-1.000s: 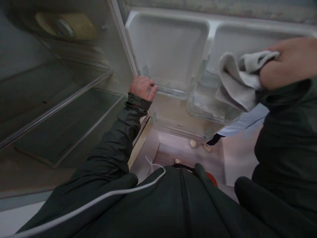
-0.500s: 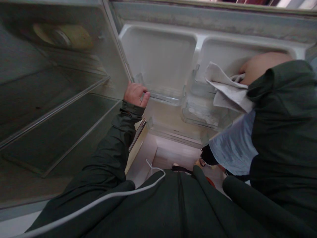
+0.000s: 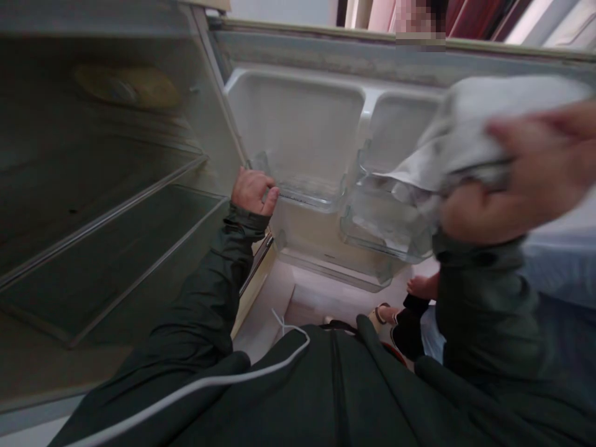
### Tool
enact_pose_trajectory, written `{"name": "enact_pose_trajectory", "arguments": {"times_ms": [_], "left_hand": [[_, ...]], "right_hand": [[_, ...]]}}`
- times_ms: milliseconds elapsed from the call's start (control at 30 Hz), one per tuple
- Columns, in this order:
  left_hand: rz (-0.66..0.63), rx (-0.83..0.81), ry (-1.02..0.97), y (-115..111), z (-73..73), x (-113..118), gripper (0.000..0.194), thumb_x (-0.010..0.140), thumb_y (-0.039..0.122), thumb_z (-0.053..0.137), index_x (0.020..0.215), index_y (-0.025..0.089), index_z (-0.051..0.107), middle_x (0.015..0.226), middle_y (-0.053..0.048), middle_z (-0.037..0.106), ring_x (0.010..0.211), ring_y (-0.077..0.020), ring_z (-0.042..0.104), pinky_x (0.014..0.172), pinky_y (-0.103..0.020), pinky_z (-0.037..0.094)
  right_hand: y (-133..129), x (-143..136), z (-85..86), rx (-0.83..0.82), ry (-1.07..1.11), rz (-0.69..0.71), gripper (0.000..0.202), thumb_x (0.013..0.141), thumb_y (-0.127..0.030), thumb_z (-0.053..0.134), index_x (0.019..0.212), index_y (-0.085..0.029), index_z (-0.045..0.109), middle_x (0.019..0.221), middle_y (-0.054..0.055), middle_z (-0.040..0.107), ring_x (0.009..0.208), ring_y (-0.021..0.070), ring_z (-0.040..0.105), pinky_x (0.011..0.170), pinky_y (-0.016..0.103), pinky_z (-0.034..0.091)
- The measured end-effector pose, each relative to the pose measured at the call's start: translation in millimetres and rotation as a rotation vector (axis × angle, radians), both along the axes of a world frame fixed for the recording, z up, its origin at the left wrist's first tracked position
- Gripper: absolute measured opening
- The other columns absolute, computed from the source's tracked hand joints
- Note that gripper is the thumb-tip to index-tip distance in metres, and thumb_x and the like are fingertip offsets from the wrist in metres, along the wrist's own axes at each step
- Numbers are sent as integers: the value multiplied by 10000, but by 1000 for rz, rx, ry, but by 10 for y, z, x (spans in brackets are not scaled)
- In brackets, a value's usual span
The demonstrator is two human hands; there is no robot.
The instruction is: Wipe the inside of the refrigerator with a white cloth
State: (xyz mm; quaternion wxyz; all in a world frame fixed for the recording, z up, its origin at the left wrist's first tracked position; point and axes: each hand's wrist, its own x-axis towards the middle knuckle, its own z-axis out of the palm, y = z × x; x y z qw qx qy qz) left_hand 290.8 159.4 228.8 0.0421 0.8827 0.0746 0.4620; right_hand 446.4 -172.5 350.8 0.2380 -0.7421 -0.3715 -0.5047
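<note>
Now we are gripping the door bin (image 3: pixel 302 189) rim with our left hand (image 3: pixel 251 191), our right hand (image 3: pixel 516 180) bunching a cloth (image 3: pixel 470 133) above the clear tray (image 3: pixel 386 226)

One open fridge door (image 3: pixel 298 118) carries two clear door bins (image 3: pixel 302 186) side by side on its upper row and one longer bin (image 3: pixel 335 264) below them, three bins in all. Two hands show, the left hand (image 3: pixel 251 191) and the right hand (image 3: pixel 516 180), and one grey cloth (image 3: pixel 465 130). Two shelves (image 3: pixel 107 242) sit inside the fridge, and one other person's foot (image 3: pixel 421 287) shows on the floor.
</note>
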Motion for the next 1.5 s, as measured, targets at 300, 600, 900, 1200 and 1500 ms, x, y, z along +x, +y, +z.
{"name": "enact_pose_trajectory", "arguments": {"times_ms": [300, 600, 900, 1200, 1500], "left_hand": [[-60, 27, 1, 271, -177, 105, 370, 958, 507, 378, 906, 217, 602, 919, -92, 662, 1034, -254, 616, 1114, -491, 357], [-55, 229, -216, 156, -163, 131, 342, 977, 394, 429, 849, 165, 648, 840, -71, 665, 906, -195, 600, 1038, -360, 362], [20, 58, -45, 182, -204, 127, 492, 966, 543, 321, 842, 170, 617, 858, -112, 647, 966, -248, 599, 1062, -430, 357], [74, 54, -74, -156, -52, 9, 461, 1008, 484, 333, 895, 156, 637, 903, -102, 656, 971, -232, 599, 1090, -416, 347], [0, 112, -107, 13, -219, 63, 499, 1006, 498, 310, 1001, 159, 676, 988, -108, 687, 1070, -234, 617, 1114, -426, 336]], "right_hand": [[249, -612, -342, -673, 372, -66, 526, 918, -176, 388, 1382, -266, 616, 1260, 122, 605, 1169, 289, 557, 992, 439, 470], [412, -321, -915, -889, 698, 65, 457, 953, -180, 396, 1363, -114, 587, 1272, 146, 617, 1163, 258, 590, 1014, 374, 489], [-359, 91, -833, -754, 610, -193, 324, 881, -201, 484, 1083, -129, 727, 1139, 170, 669, 1037, 288, 631, 908, 390, 500], [-679, -247, -2231, 398, 508, -171, 298, 819, -268, 437, 1004, -145, 635, 978, 167, 648, 990, 293, 619, 906, 473, 494], [247, -617, -2300, 607, 781, 83, 237, 775, -363, 466, 939, -202, 524, 918, 78, 590, 920, 234, 571, 911, 447, 467]]}}
